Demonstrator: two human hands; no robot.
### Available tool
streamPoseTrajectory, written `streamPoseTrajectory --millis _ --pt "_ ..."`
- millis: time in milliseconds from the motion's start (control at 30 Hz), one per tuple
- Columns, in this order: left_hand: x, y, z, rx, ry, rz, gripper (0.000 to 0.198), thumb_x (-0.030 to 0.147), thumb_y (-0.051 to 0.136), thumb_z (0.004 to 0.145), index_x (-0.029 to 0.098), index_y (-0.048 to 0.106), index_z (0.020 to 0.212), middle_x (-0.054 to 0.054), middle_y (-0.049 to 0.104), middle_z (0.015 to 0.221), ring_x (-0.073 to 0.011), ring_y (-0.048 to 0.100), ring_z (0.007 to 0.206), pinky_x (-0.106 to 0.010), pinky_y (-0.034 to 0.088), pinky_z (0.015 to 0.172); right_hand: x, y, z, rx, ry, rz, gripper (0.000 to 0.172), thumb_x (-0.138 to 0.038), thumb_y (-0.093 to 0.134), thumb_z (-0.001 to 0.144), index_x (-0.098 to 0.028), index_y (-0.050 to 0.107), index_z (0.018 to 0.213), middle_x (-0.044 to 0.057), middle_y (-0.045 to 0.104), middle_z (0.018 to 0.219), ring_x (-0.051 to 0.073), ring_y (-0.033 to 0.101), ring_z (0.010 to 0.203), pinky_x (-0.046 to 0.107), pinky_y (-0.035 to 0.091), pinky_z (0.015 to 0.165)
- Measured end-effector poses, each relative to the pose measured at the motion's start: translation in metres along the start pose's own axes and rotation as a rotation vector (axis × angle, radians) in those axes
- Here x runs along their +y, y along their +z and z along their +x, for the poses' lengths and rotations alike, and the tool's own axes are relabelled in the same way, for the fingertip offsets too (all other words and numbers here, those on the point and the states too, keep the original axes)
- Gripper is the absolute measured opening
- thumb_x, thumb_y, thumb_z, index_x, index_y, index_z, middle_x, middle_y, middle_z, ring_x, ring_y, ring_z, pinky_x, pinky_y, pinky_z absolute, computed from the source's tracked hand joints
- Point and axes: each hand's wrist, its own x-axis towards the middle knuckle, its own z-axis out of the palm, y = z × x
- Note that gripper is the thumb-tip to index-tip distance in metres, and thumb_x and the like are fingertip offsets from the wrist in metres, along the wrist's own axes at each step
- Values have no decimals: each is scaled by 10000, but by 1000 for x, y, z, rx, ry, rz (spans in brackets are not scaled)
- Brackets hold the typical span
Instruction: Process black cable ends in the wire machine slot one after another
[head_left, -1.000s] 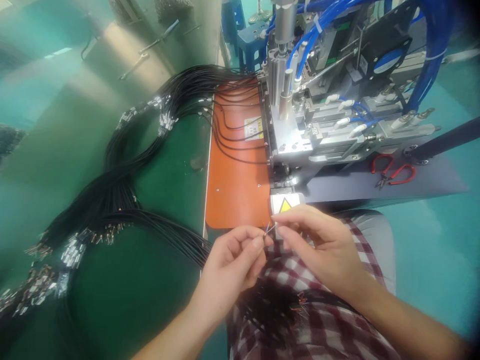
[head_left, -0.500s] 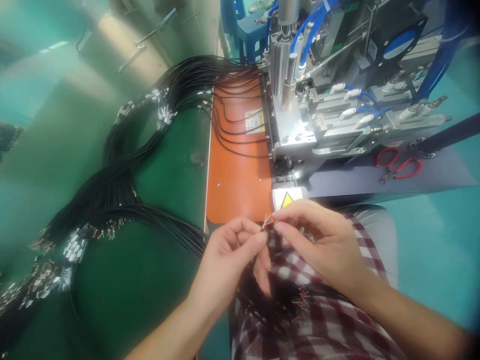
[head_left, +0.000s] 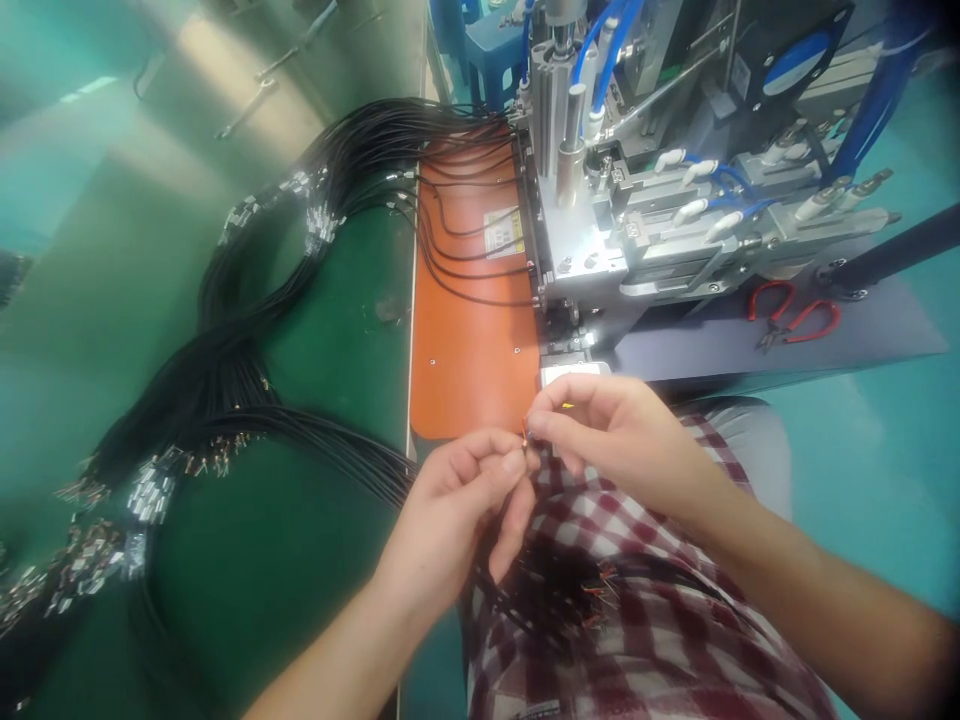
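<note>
My left hand [head_left: 450, 520] pinches the end of a thin black cable [head_left: 517, 585] between thumb and forefinger, just in front of the orange plate [head_left: 469, 360]. My right hand [head_left: 615, 440] meets it fingertip to fingertip and pinches the fine coloured wire strands [head_left: 525, 432] that stick out of the cable end. A bunch of black cables with stripped coloured ends [head_left: 592, 590] lies across my checked lap. Both hands are closed.
A metal machine [head_left: 592, 230] with blue air hoses stands beyond the orange plate, with a yellow warning label partly behind my right hand. Large bundles of black cables with metal terminals [head_left: 225, 370] lie on the green table at left. Red-handled pliers [head_left: 795, 320] rest at right.
Both hands stayed joined at the cable end and shifted slightly up toward the machine; my right fingers now cover most of the warning label. The view tilted a little.
</note>
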Motion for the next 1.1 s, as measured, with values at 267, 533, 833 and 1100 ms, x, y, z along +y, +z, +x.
streamPoseTrajectory --millis 267,533,833,1100 --pt "4 -3 0 -30 -18 -103 164 260 564 905 129 588 808 42 522 508 -19 384 299 -152 195 362 5 0 -4 30 -150 -101 113 -179 597 860 -179 624 751 -29 619 660 77 519 528 206 419 486" --pt "4 -2 -1 -19 -22 -90 180 287 579 898 130 588 812 45 506 509 -22 371 308 -157 188 360 10 -3 -8 99 -338 -363 112 -162 576 872 -205 628 782 5 644 781 128 574 671 255 460 584" --pt "5 -1 -2 -21 -23 -69 184 265 534 927 128 583 814 45 489 507 -17 355 310 -165 168 359 15 -2 -7 115 -525 -368 211 -97 557 883 -225 691 983 22 674 868 140 605 755 262 480 583" --pt "4 1 -4 -10 -6 -47 183 274 540 926 128 599 832 47 484 510 -15 346 313 -159 168 348 21 -1 -12 171 -512 -332 201 -125 592 873 -234 714 989 30 726 900 154 660 754 275 523 595"
